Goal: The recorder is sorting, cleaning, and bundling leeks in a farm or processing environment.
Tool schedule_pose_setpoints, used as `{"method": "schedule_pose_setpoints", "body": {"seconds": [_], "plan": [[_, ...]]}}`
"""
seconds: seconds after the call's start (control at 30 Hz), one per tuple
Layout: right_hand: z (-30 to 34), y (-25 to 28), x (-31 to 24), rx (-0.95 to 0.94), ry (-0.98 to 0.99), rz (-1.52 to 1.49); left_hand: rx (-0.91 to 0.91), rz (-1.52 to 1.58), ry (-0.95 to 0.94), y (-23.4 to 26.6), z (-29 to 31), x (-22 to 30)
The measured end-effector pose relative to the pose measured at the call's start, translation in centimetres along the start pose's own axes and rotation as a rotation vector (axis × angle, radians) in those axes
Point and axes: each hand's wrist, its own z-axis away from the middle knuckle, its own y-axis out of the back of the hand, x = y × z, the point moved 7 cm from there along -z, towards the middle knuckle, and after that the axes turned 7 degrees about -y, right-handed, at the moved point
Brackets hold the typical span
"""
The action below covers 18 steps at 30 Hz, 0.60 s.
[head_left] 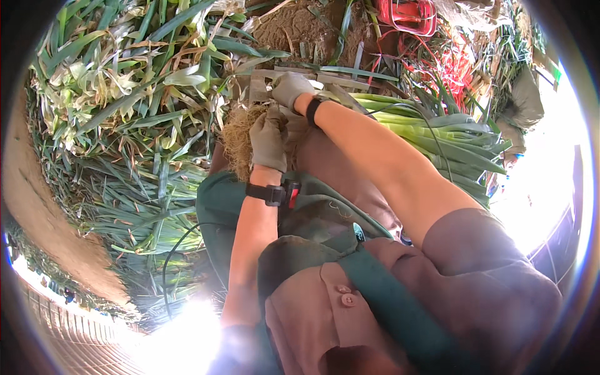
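A thick heap of leek leaves (131, 81), green mixed with pale dry pieces, closes in the left side, with a strip of bare earth (53, 209) running beyond it. Past the hands, at the top, a patch of brown soil (297, 28) gives some room between this heap and the litter on the right. A pale, wooden-looking board (257, 87) lies just ahead of the hands.

The left hand (267, 142), gloved in grey, comes up almost straight from below, its fingers curled beside a mass of tan, fibrous roots (239, 139). The right hand (292, 91), also gloved, reaches diagonally across from the lower right, its back upward and its fingers bent down near the board. What either set of fingers grips is hidden, so I cannot tell.

The bundle of leeks (419, 122) lies to the right, beyond the right forearm, leaves pointing right. A red plastic container (407, 15) stands at the upper right; its contents cannot be made out. Tangled red strands (451, 65) lie near it.
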Motion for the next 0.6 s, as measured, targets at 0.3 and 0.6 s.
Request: {"method": "schedule_pose_setpoints", "body": {"seconds": [0.3,0.6], "plan": [[1.0,-0.5,0.0,0.044,0.087,0.105,-0.085,-0.187,-0.120,-0.8,-0.2,0.4],[0.9,-0.5,0.8,0.038,0.071,-0.306,-0.128,-0.455,-0.312,-0.5,-0.3,-0.3]]}}
